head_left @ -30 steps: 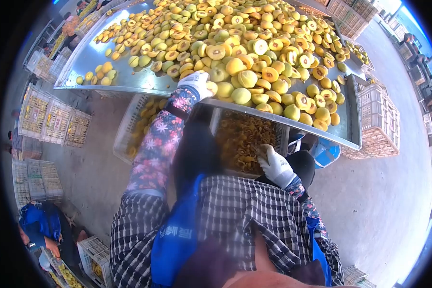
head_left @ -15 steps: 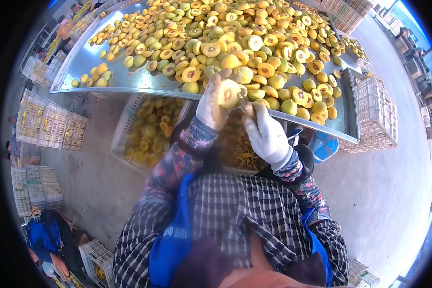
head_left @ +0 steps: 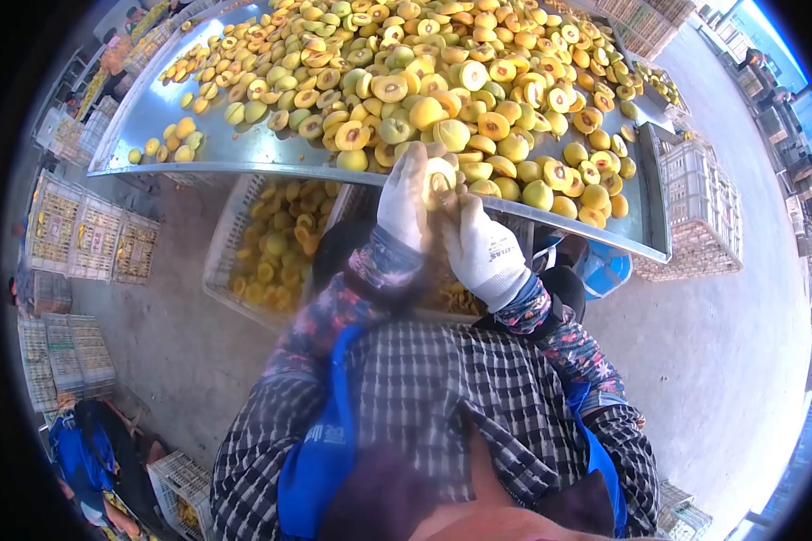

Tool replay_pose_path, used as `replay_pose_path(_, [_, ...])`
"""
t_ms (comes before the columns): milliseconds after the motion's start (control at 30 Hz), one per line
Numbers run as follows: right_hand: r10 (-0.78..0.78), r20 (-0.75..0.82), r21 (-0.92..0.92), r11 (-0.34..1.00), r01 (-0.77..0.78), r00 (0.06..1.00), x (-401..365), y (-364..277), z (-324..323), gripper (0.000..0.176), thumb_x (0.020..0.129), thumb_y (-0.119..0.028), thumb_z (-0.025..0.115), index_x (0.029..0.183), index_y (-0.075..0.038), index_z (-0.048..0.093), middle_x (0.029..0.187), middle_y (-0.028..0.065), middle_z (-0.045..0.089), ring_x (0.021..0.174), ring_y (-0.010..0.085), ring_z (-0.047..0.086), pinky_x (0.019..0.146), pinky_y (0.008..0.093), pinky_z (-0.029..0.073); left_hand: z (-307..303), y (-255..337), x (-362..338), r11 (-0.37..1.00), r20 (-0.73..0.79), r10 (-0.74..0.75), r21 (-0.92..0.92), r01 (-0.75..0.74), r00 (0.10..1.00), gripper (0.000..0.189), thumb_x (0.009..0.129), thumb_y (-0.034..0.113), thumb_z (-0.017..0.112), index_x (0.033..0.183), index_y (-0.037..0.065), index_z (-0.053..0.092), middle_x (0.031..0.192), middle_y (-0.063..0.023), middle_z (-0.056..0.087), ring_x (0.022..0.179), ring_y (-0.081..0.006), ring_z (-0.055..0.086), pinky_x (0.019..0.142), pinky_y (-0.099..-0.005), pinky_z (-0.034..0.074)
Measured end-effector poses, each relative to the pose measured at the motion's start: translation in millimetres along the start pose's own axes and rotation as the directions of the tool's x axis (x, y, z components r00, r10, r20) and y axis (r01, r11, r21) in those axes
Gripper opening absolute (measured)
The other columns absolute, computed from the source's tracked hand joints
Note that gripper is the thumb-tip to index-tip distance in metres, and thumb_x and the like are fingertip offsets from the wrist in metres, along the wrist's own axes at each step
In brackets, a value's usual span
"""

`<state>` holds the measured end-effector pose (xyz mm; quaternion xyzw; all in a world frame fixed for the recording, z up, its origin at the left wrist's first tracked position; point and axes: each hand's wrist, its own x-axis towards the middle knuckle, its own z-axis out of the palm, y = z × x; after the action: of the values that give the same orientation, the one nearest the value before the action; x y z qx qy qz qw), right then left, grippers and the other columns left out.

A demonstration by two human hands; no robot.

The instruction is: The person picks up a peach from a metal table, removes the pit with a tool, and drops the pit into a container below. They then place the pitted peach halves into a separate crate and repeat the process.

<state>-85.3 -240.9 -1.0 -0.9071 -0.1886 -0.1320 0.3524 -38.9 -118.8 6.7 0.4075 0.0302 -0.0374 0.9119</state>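
Observation:
Both my hands, in white gloves, meet in front of the metal table's near edge. My left hand (head_left: 402, 206) is closed round a yellow peach half (head_left: 438, 177), cut face toward me and slightly blurred. Against that cut face, my right hand (head_left: 489, 256) grips a small pitting tool, which is mostly hidden by my fingers now; its curved metal tip and brownish handle show in the earlier frame. Just beyond my hands lies a large heap of halved yellow peaches (head_left: 390, 88), some with brown pits or reddish centres.
The metal table (head_left: 271, 162) has a raised rim. Beneath it a white crate (head_left: 221, 243) holds peach halves, beside another container (head_left: 451, 298) with scraps. Stacked crates stand right (head_left: 702, 203) and left (head_left: 88, 230). A blue bag or bucket (head_left: 604, 269) sits under the right corner.
My right hand has turned and moved closer to my left, so the tool is now largely covered. The peach half has shifted slightly right and its face is blurred.

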Motion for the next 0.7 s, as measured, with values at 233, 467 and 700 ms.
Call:
replay_pose_path(233, [0.045,0.113,0.051,0.997,-0.051,0.993,-11.4,18.7,4.8,0.029,0.09,-0.015,0.057,0.108,0.004,0.045,0.076,0.0225,0.06,0.067,0.0372,0.062,0.057,0.0419,0.049,-27.5,-9.6,19.1,0.966,0.121,-0.127,0.242,0.095,0.984,0.041,0.099,0.039,0.045,0.107,0.0,0.054,0.1,-0.0115,0.06,0.08,-0.0215,0.062,0.068,-0.03,0.053])
replay_pose_path(467, [-0.092,0.054,0.106,0.991,0.086,0.994,-15.4,36.7,12.1,0.024,0.089,-0.012,0.058,0.104,0.0,0.045,0.075,0.0192,0.059,0.068,0.0348,0.06,0.057,0.0396,0.048,-25.6,-37.1,11.2,0.967,0.044,0.214,0.135,-0.218,0.976,0.04,0.099,0.038,0.046,0.104,-0.002,0.053,0.095,-0.0148,0.06,0.081,-0.0265,0.064,0.067,-0.0363,0.056])
replay_pose_path(700, [-0.004,0.189,0.24,0.97,-0.042,0.982,-23.1,41.0,14.7,0.048,0.095,-0.023,0.053,0.131,0.006,0.038,0.079,0.0164,0.061,0.067,0.0262,0.062,0.061,0.0346,0.05,-34.6,-17.7,15.2,0.988,0.191,-0.155,0.044,0.149,0.969,0.04,0.096,0.037,0.051,0.094,-0.003,0.055,0.09,-0.0179,0.062,0.087,-0.0337,0.065,0.073,-0.0425,0.057])
